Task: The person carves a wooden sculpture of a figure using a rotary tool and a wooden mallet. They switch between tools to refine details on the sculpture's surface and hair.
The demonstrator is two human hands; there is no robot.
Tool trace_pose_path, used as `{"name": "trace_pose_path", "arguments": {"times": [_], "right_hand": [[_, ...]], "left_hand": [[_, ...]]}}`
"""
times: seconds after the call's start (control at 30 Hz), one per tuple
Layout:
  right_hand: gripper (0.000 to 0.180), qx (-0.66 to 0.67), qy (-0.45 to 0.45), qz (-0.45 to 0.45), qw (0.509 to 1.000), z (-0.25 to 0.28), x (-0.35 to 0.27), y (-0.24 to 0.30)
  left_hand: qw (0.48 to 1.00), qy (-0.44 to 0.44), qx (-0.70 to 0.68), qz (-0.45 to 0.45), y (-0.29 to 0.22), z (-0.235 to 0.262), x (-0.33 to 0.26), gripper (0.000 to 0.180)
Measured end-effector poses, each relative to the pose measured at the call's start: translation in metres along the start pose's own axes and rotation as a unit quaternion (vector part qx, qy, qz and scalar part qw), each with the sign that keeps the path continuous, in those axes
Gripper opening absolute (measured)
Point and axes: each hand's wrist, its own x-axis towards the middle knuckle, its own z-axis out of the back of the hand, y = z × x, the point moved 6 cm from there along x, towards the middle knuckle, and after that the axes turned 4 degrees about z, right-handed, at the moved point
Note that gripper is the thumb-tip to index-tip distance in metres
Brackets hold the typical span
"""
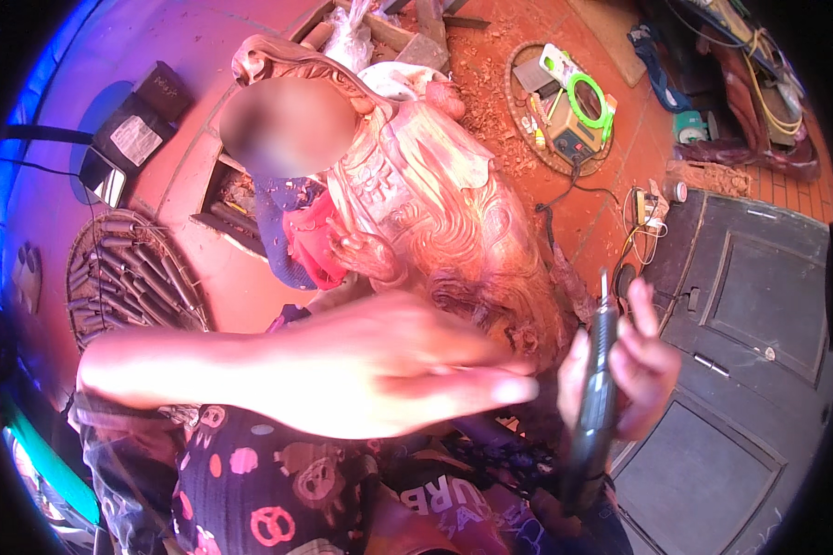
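My right hand (643,375) is wrapped round a dark rotary carving handpiece (597,398), held nearly upright with its thin metal bit (604,285) pointing away from me. My left hand (398,365) reaches across from the left, its fingers drawn together a little short of the handpiece. Motion blurs those fingers, and whatever may be between them cannot be made out. Beyond both hands lies a large reddish carved wooden statue (453,194) with flowing robe folds and a carved hand. Part of its lower end is hidden behind my hands.
Several chisels lie in a round woven tray (183,242) at left. At far right, another round tray (516,118) holds a power unit (576,134) and a green ring-shaped object (590,100). Cords trail over the tiled floor. A dark panelled board (759,296) lies right; wood shavings (477,83) are scattered beyond.
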Motion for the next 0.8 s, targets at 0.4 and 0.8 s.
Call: {"name": "trace_pose_path", "arguments": {"times": [0.4, 0.8], "right_hand": [[0.029, 0.034, 0.01, 0.007, 0.999, -0.004, -0.034, 0.032], [0.059, 0.201, 0.164, 0.005, 0.966, -0.005, 0.033, -0.001]], "left_hand": [[0.931, 0.066, -0.36, 0.004, 0.017, -0.038, 0.041, 0.03], [0.897, -0.146, -0.417, 0.008, 0.006, 0.011, 0.013, 0.035]]}}
